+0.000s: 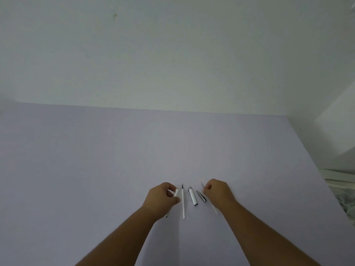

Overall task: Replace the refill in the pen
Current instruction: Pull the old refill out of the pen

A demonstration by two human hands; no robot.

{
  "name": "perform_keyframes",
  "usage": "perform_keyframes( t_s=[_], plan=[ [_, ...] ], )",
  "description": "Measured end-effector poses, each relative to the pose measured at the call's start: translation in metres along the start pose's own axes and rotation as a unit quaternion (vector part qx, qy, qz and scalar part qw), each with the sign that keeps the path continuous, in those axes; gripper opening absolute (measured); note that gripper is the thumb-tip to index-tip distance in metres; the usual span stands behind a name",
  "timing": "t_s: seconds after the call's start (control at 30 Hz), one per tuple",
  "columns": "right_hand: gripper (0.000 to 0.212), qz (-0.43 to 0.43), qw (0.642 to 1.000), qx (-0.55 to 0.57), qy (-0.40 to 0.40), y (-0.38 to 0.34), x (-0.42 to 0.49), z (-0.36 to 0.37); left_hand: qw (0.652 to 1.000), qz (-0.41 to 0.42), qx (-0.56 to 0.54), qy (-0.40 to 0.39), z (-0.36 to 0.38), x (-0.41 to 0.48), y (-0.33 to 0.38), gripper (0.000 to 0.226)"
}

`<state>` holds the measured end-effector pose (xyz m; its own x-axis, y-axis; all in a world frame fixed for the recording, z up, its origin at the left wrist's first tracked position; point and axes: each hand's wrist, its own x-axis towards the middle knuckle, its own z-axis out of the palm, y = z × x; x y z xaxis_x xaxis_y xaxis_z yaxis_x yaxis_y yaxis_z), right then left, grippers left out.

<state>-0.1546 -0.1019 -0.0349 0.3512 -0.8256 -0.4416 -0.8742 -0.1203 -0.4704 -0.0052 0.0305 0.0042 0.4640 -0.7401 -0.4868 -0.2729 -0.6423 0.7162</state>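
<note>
Pen is lying in pieces on the table [115,160]. Left hand [163,198] is closing round the white barrel [176,193], fingers pinching its upper end; the barrel's lower tip is poking out under the wrist. Right hand [217,191] is curling shut on a thin refill [202,184], its tip showing just above the knuckles and a pale length seeming to trail out under the wrist; hard to be sure, it's small and blurred.

Between the hands: a second refill [183,203], white with a dark tip, lying free; the cap [192,196] with clip beside it; a dark tapered nose piece [201,196] just beside the right hand.

Judging handling: all parts are looking light and smooth, likely to roll or slip. The refills are thin and probably flex, so gripping near the mid-length and keeping off the ink tip seems best. The barrel is stiff; holding it at the open end is steadying it for insertion.

Table is flat, plain lilac, matte, otherwise bare. Pale wall [172,54] is standing behind; some white clutter [342,181] is showing at the right edge.
</note>
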Motion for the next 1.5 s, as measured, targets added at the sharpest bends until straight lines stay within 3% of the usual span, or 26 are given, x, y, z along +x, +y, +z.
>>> perform_keyframes(
  t_s=[0.57,0.8,0.97,1.1,1.2,1.33,1.5],
  plan=[
    [0.014,-0.005,0.999,0.005,0.049,-0.016,-0.008,0.002,1.0,-0.007,-0.005,0.01,-0.005,-0.001,-0.004,0.016],
    [0.027,-0.094,0.984,-0.146,-0.033,-0.056,-0.037,0.031,0.999,-0.014,0.01,0.038,-0.008,-0.004,-0.007,0.016],
    [0.025,-0.085,0.971,-0.221,-0.029,-0.062,-0.048,0.051,0.998,-0.023,0.016,0.049,-0.011,-0.008,-0.014,0.016],
    [0.022,-0.057,0.986,-0.151,-0.033,-0.063,-0.056,0.053,0.998,-0.03,0.015,0.05,-0.012,-0.01,-0.018,0.015],
    [0.016,-0.025,1.0,-0.004,-0.011,-0.066,-0.053,0.046,0.998,-0.038,0.011,0.047,-0.013,-0.012,-0.02,0.015],
    [0.01,-0.019,0.97,0.236,0.052,-0.071,-0.05,0.023,0.999,-0.034,0.007,0.039,-0.012,-0.011,-0.017,0.014],
    [0.013,-0.016,0.941,0.333,0.052,-0.068,-0.05,0.01,0.999,-0.011,0.011,0.036,-0.007,-0.01,-0.006,0.015]
  ],
)
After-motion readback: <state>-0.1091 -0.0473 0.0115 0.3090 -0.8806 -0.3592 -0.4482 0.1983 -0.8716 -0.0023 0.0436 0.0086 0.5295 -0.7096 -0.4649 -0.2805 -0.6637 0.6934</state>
